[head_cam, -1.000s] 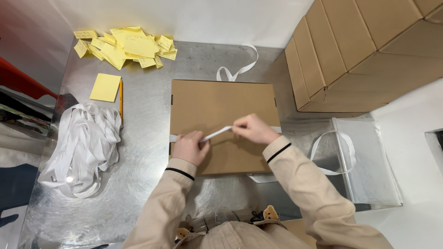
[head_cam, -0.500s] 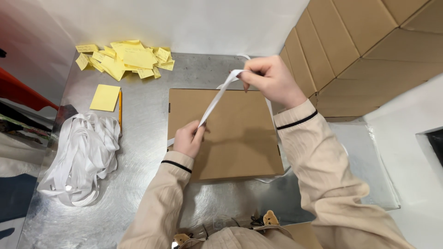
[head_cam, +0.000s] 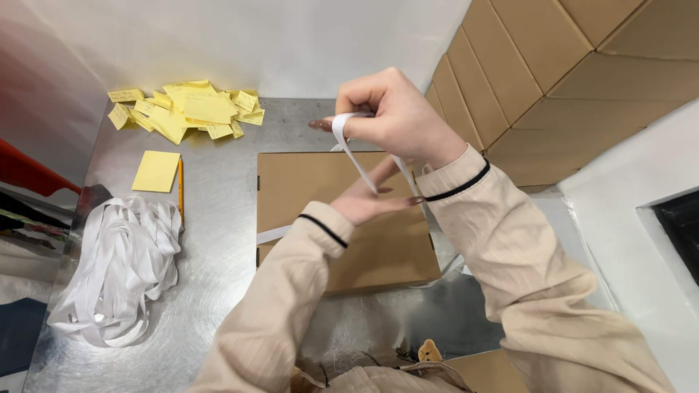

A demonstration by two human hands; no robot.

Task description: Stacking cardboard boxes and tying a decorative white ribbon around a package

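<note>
My right hand (head_cam: 393,116) is raised, fingers curled into a loose fist, thumb and forefinger pinched together. My left hand (head_cam: 371,200) lies lower, palm up, fingers extended beneath it. Both forearms angle inward.

A brushed steel worktop (head_cam: 218,291) is carrying a flat cardboard box (head_cam: 378,247) at its middle, a heap of white ribbon (head_cam: 116,276) along the left edge, and a yellow notepad (head_cam: 156,171), a pencil (head_cam: 180,193) and scattered yellow notes (head_cam: 186,109) toward the far left corner.

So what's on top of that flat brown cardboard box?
A white ribbon strip crosses the flat brown cardboard box. The left hand hovers above the lid, and the right hand pulls the strip up. The sleeves hide part of the lid.
</note>
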